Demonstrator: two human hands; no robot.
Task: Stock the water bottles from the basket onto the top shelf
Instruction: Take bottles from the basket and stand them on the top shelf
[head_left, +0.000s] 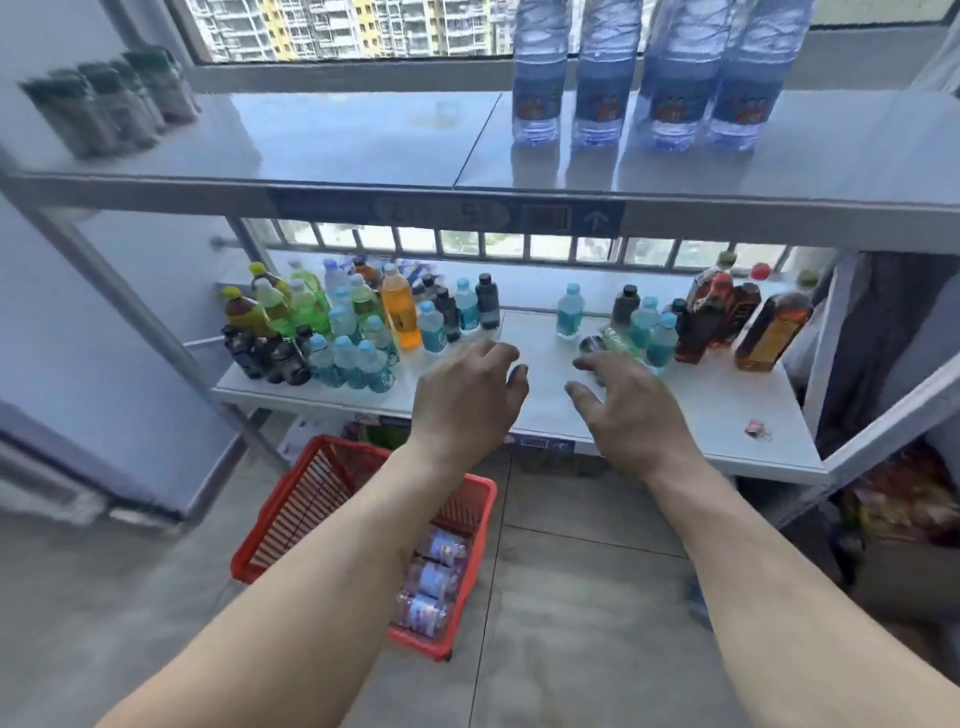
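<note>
Several tall water bottles (602, 83) with blue labels stand in a row at the right of the top shelf (332, 140). A red basket (322, 499) sits on the floor below, with three water bottles (434, 579) lying in its right end, partly hidden by my left forearm. My left hand (462, 400) and my right hand (631, 410) hover side by side in front of the middle shelf, fingers loosely curled, holding nothing.
The middle shelf (727, 410) carries many small drink bottles (343, 322) at the left and brown bottles (737, 322) at the right. Dark-capped jars (114, 104) stand at the top shelf's left end. A small pink clip (756, 429) lies near the front edge.
</note>
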